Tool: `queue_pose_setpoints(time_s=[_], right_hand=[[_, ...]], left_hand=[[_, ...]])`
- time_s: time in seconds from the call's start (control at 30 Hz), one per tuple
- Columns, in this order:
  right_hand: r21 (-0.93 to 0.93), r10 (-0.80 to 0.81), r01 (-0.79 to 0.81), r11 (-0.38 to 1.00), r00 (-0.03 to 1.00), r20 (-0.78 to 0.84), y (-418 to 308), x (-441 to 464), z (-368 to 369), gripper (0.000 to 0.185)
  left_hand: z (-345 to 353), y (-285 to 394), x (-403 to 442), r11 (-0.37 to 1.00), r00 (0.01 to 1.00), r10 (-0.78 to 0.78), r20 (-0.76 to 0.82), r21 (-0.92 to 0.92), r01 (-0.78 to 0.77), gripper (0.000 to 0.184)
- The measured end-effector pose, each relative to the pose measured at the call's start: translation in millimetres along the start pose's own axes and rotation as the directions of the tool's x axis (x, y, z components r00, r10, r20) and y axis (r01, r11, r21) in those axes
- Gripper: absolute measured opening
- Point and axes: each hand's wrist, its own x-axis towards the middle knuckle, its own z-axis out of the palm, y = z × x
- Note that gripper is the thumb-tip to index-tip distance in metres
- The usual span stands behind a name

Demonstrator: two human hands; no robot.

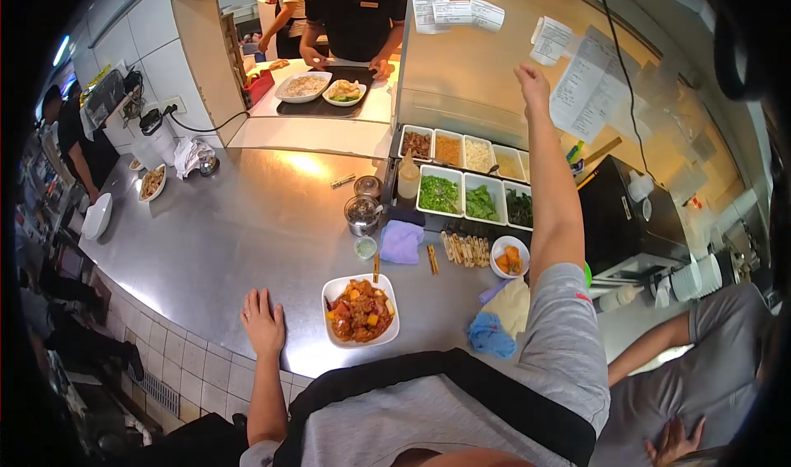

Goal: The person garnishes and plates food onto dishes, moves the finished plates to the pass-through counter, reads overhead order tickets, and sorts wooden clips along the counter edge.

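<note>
My left hand (264,325) lies palm down with fingers spread on the steel counter (206,245). Right of it sits a square white bowl (329,329) of red-sauced meat and vegetable chunks (360,311). My right arm stretches up over the counter. My right hand (534,84) is raised before the wall panel, below and left of a paper order slip (551,40), with a gap between them. Its fingers look curled together; whatever they may hold is hidden. A clothespin (376,268) lies just beyond the bowl.
White tubs of chopped greens (439,193) and other toppings line the back right. Near them are a squeeze bottle (408,176), a purple cloth (401,242), several clothespins (466,249) and a blue cloth (493,335). Beyond the pass-through, a person handles a black tray (309,105).
</note>
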Motion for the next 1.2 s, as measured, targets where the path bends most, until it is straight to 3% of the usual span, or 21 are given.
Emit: queue_pose_setpoints(time_s=[0.2, 0.3, 0.4, 0.5, 0.6, 0.8, 0.9, 1.0, 1.2], right_hand=[[0.082, -0.05, 0.056, 0.995, 0.996, -0.072, -5, 75, 61, 0.047], [0.069, -0.075, 0.072, 0.995, 0.996, 0.039, -18, 88, 77, 0.043], [-0.105, -0.031, 0.035, 0.994, 0.999, 0.035, -13, 103, 76, 0.038], [-0.291, -0.124, 0.089, 0.953, 0.987, -0.106, -7, 110, 69, 0.035], [-0.404, -0.171, 0.115, 0.908, 0.98, -0.106, -8, 105, 64, 0.032], [-0.614, -0.098, 0.06, 0.787, 0.995, -0.028, -30, 84, 69, 0.029], [-0.741, -0.274, 0.148, 0.655, 0.96, -0.051, -38, 69, 73, 0.034], [-0.847, -0.587, 0.33, 0.417, 0.809, 0.027, -32, 69, 73, 0.043], [-0.774, -0.624, 0.552, 0.311, 0.732, 0.272, -24, 87, 78, 0.057]], left_hand=[[0, 4, 2, 0.999, 1.0, -0.022, -0.005, -0.024, 0.022, 0.049], [2, 3, 3, 0.999, 1.0, -0.025, -0.01, -0.031, 0.024, 0.049], [2, 5, 4, 0.999, 1.0, -0.028, -0.014, -0.044, 0.027, 0.049], [4, 3, 4, 0.999, 1.0, -0.011, -0.021, -0.036, 0.01, 0.049], [3, 5, 5, 1.0, 0.999, 0.006, -0.032, -0.026, -0.007, 0.048], [4, 4, 7, 0.999, 0.998, 0.047, -0.049, 0.022, -0.046, 0.046], [4, 4, 7, 0.999, 0.998, 0.044, -0.044, 0.014, -0.043, 0.046], [4, 6, 7, 1.0, 0.999, 0.011, -0.045, -0.024, -0.012, 0.047], [4, 6, 7, 1.0, 0.999, 0.007, -0.034, -0.016, -0.008, 0.048]])
